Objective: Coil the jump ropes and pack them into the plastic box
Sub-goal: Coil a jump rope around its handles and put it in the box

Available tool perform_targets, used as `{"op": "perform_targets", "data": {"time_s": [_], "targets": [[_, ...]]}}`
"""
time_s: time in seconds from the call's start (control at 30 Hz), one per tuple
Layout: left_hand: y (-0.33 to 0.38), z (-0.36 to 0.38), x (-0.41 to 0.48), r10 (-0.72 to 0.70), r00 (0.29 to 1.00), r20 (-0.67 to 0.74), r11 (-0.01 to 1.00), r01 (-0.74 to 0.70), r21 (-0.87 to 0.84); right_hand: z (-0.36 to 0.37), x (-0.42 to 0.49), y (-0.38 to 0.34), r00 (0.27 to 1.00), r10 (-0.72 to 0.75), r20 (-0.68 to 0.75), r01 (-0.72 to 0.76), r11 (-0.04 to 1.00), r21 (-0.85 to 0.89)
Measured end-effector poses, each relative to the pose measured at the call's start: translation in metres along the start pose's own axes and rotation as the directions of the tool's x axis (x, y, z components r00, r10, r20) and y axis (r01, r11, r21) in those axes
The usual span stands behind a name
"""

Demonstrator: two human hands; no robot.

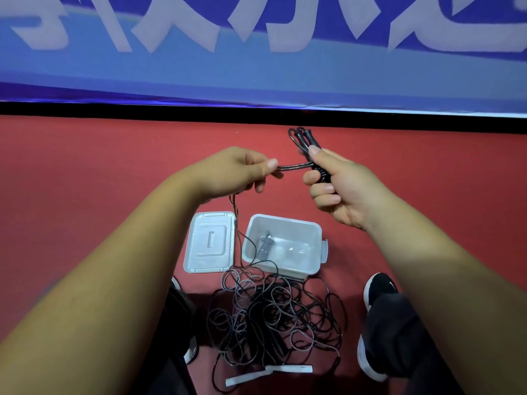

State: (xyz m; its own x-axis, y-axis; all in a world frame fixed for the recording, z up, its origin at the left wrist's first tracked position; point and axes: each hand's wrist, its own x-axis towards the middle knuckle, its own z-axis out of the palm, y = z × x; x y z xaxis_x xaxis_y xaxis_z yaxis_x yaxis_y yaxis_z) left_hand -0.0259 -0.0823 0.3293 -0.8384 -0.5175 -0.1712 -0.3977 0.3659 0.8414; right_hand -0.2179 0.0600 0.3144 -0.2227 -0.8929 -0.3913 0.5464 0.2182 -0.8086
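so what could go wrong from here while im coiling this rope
1. The strand hanging from the left hand runs into the tangled pile; pulling it could tighten a knot or lift other ropes.
2. That strand passes close by the plastic box, so a tug might catch its rim and shift it.
3. The coil in the right hand looks untied so far; loosening the grip could let the loops spring open.
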Motion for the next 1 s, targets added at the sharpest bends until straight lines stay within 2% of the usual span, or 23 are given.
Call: {"op": "perform_targets", "data": {"time_s": [0.07,0.2,0.27,0.43,0.63,0.77,1.0], "targets": [[0.001,0.000,0.002,-0.016,0.996,-0.088,0.995,0.007,-0.098,0.002,-0.004,0.002,1.000,0.000,0.009,0.001,0.997,-0.073],[0.004,0.004,0.008,0.024,0.967,-0.253,0.996,-0.045,-0.078,0.004,-0.008,0.012,0.999,0.004,0.052,0.008,0.973,-0.232],[0.004,0.007,0.010,0.047,0.967,-0.251,0.996,-0.065,-0.065,0.005,-0.009,0.017,0.997,0.012,0.070,0.009,0.959,-0.284],[0.005,0.013,0.015,0.065,0.987,-0.146,0.998,-0.066,-0.005,0.006,-0.014,0.024,0.994,0.054,0.096,-0.011,0.916,-0.401],[0.006,0.018,0.018,0.072,0.990,-0.118,0.996,-0.078,-0.040,0.003,-0.024,0.022,0.982,0.141,0.126,-0.104,0.959,-0.265],[0.009,0.024,0.021,0.089,0.985,-0.150,0.996,-0.093,-0.015,-0.002,-0.025,0.018,0.971,0.187,0.146,-0.142,0.952,-0.271],[0.016,0.024,0.023,0.102,0.961,-0.258,0.990,-0.123,-0.065,0.000,-0.014,0.019,0.982,0.143,0.122,-0.118,0.974,-0.193]]}}
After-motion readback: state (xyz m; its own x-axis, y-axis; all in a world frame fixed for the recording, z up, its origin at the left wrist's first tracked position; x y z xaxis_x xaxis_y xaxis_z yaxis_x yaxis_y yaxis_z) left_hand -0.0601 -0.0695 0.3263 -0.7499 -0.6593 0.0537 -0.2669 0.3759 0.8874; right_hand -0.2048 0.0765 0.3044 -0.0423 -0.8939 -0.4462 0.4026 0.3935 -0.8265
